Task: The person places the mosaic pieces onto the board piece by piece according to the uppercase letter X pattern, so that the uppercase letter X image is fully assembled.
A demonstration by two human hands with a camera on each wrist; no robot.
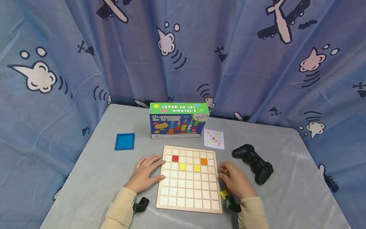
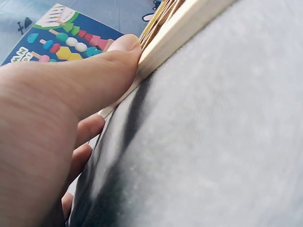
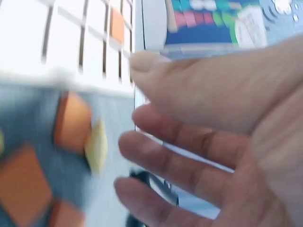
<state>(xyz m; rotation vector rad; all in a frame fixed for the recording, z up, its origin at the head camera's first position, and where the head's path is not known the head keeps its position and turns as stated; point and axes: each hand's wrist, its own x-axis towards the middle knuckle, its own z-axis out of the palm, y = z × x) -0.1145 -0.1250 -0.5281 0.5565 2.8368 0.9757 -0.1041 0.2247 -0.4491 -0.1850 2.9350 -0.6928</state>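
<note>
A wooden grid board (image 1: 173, 182) lies on the grey table between both hands. Set in its upper rows are a red tile (image 1: 175, 158), two yellow tiles (image 1: 182, 166) and an orange tile (image 1: 204, 161). My left hand (image 1: 144, 175) rests at the board's left edge with fingers spread, its thumb (image 2: 125, 43) against the wooden side. Beside the right edge, my right hand (image 1: 237, 181) hovers by loose tiles, thumb and fingers apart with nothing between them. Orange tiles (image 3: 75, 123) and a yellow one (image 3: 97, 149) lie near its fingertips, blurred; the hand partly hides the pile in the head view.
Behind the board stands a bead-set box (image 1: 179, 124), with a printed pattern card (image 1: 214, 139) to its right. A black game controller (image 1: 254, 163) lies beyond the right hand. A blue square (image 1: 124, 142) is at the back left. A patterned curtain (image 1: 188, 63) hangs behind the table.
</note>
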